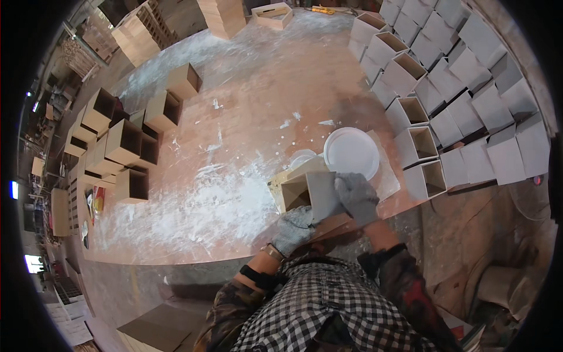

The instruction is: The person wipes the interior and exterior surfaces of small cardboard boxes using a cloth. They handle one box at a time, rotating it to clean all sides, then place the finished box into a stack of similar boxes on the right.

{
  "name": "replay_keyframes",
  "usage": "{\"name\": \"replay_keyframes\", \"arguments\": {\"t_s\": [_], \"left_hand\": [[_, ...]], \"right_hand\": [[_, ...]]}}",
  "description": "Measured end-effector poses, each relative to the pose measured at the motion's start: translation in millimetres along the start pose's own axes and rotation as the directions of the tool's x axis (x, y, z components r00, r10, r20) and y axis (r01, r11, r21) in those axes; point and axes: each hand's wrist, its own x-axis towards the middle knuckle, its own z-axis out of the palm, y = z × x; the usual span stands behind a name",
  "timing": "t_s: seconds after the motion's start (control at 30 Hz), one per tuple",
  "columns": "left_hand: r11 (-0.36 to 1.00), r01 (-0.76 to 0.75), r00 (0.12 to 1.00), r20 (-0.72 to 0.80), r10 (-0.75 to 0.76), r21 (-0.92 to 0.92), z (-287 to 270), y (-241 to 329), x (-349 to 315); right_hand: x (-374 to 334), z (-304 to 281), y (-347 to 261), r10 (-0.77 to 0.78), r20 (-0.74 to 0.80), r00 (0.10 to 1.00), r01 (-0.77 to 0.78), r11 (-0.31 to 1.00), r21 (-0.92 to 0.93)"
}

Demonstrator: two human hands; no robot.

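Note:
I hold an open-fronted wooden box (309,193) at the near edge of a big brown worktable (252,105). One side of the box is coated grey-white. My left hand (292,229), in a grey glove, grips its lower near corner. My right hand (356,198), also gloved, presses on the coated side from the right. A white round bucket lid (352,152) lies just beyond the box, with a smaller white dish (302,158) beside it.
Several bare wooden boxes (123,144) stand at the table's left. Many white-coated boxes (469,94) are stacked in rows at the right. White smears cover the tabletop (193,205). Stacks of wood panels (141,32) stand at the far left, and a board (158,328) lies on the floor.

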Motion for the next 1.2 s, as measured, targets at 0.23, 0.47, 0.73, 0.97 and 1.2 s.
{"name": "replay_keyframes", "arguments": {"t_s": [0.23, 0.47, 0.73, 0.97, 1.2], "left_hand": [[0.996, 0.079, 0.994, 0.079, -0.076, -0.044, 0, -4, -5], [0.993, 0.083, 0.996, 0.032, -0.08, -0.087, -3, 3, -2], [0.996, 0.093, 0.989, 0.112, -0.094, 0.012, -2, -2, -5], [0.997, 0.055, 0.997, 0.05, -0.058, 0.057, 19, -18, -14], [0.999, 0.029, 1.0, 0.01, -0.028, -0.043, 13, -14, -11]], "right_hand": [[-52, 0, -45, -0.317, -0.028, 0.948, 0.319, 0.945, 0.069], [-32, 8, 11, -0.034, -0.048, 0.998, 0.039, 0.993, 0.111], [-40, -5, -49, -0.292, -0.052, 0.955, 0.296, 0.952, 0.083], [-42, 2, -45, -0.378, -0.065, 0.924, 0.383, 0.913, 0.138], [-40, 3, 17, -0.191, -0.033, 0.981, 0.193, 0.974, 0.117]]}}
